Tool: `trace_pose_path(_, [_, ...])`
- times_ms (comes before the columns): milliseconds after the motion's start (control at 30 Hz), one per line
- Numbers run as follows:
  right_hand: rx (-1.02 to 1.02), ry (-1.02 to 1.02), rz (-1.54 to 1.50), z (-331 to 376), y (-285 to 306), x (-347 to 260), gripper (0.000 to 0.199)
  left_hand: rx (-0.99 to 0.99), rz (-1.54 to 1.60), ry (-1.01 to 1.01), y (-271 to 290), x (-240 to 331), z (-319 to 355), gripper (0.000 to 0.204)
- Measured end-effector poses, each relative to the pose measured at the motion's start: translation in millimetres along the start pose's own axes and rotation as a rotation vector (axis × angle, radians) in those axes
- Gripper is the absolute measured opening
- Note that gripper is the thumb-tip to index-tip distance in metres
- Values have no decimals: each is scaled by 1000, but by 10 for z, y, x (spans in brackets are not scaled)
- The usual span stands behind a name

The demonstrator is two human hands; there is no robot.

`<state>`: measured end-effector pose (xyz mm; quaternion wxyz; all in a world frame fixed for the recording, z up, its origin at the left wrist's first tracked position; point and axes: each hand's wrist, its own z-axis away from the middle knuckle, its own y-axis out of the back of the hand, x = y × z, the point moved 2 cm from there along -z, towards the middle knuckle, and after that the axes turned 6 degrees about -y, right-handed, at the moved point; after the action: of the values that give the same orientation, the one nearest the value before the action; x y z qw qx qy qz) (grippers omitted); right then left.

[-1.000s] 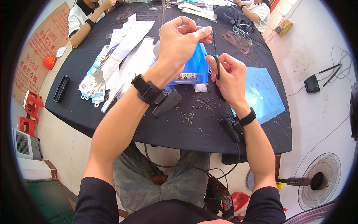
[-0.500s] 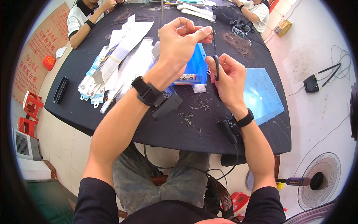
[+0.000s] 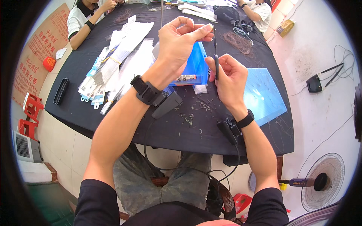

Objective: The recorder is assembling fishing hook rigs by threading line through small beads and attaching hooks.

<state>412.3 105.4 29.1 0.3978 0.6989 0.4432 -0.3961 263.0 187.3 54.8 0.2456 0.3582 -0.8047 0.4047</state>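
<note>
My right hand (image 3: 232, 79) is wrapped round a pair of dark-handled scissors (image 3: 216, 67), whose thin blades point up and away from me. Above and to the left, my left hand (image 3: 177, 43) is closed in a pinch of thumb and fingers beside the blade tips. What it pinches is too small to make out. A blue plastic bin (image 3: 202, 62) sits beneath and between my hands, with small items in its near part, partly hidden by my left wrist. Short dark and pale clippings (image 3: 189, 119) lie scattered on the black-covered table (image 3: 181, 139) nearer to me.
White paper strips and cards (image 3: 113, 64) are heaped on the left, near a black open case (image 3: 61, 91). A blue translucent sheet (image 3: 266, 96) lies at right. Beyond it are tangled brown threads (image 3: 237, 42) and a white cable (image 3: 244, 30). Two people sit across the table.
My left hand has shifted slightly left and away from the scissors. The scissors have turned more upright and their handle has moved slightly left. My right hand has barely moved.
</note>
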Motion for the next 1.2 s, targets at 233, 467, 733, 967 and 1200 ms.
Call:
trace_pose_path(233, [-33, -25, -83, 8, 2, 16, 32, -16, 26, 23, 13, 11, 1, 22])
trace_pose_path(467, [-9, -79, -219, -20, 18, 67, 32, -5, 56, 32, 39, 32, -26, 22])
trace_pose_path(733, [-92, -54, -313, -2, 104, 52, 32, -131, 211, 68, 57, 20, -44, 17])
trace_pose_path(967, [29, 156, -364, -28, 122, -126, 23, -343, 222, 60, -8, 37, -18, 18])
trace_pose_path(1200, [-12, 59, -452, -111, 220, -132, 31, -409, 145, 47, -15, 21, 1, 20])
